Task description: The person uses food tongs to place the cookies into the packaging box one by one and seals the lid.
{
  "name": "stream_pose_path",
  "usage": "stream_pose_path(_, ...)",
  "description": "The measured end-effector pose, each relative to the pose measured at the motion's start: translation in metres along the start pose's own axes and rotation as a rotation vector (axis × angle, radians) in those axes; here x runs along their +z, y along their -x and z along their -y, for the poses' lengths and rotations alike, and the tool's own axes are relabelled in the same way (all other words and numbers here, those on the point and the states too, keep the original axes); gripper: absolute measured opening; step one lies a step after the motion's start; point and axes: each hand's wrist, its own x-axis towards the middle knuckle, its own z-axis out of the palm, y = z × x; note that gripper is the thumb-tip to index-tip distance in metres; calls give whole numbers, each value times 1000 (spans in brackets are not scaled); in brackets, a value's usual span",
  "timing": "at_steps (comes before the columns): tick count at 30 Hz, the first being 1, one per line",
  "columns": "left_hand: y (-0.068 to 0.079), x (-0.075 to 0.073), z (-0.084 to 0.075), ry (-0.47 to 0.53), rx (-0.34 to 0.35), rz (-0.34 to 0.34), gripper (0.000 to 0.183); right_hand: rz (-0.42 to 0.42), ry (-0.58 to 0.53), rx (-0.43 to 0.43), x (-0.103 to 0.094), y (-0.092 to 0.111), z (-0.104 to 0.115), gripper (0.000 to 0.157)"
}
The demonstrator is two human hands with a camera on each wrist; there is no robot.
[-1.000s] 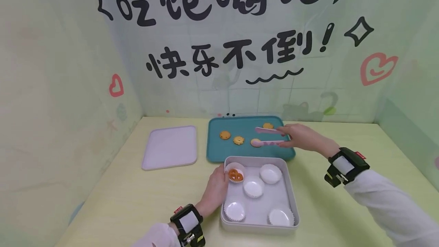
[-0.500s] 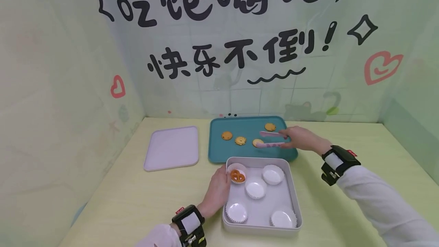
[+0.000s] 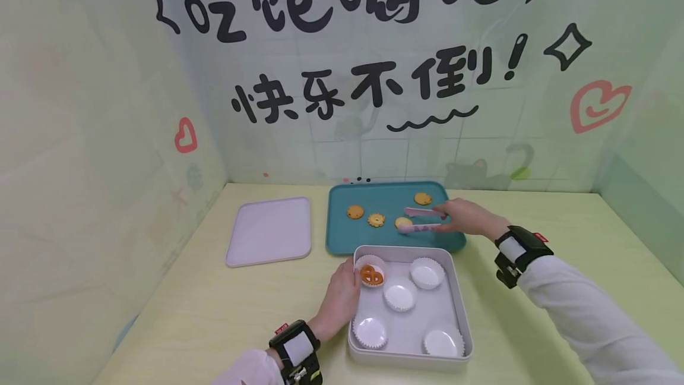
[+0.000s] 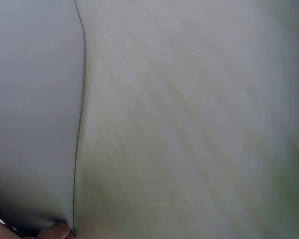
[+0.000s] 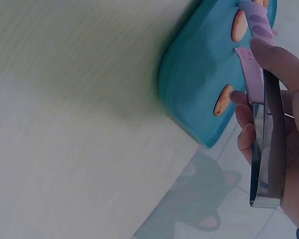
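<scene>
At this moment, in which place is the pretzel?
In the head view, the pretzel lies in the white fluted cup at the far left corner of the white box, just beside the left hand.

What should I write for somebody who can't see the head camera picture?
A person's right hand holds pink tongs over a teal tray with four cookies, while the left hand grips a white box's side. Inside are five paper cups, one with a pretzel. A lilac tray lies left; black writing is on the wall.

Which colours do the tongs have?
Silver tongs with pink ends, some purple patches; best in the right wrist view.
</scene>
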Motion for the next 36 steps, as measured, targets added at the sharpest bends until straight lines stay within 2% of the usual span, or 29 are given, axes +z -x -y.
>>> stream_pose_path(5,0,0,0,-4,5,0,38,9,4,10,-1,-1,4,50)
stream_pose_path(12,0,0,0,-17,12,-3,37,-9,56,-14,-2,-4,6,40)
stream_pose_path(20,0,0,0,-3,-3,4,38,-43,37,-26,0,-1,6,40)
stream_pose_path(29,0,0,0,-4,-9,8,38,-109,70,-80,-15,17,11,35)
stream_pose_path(36,0,0,-1,-16,-2,-2,37,-154,83,-126,-27,44,23,37)
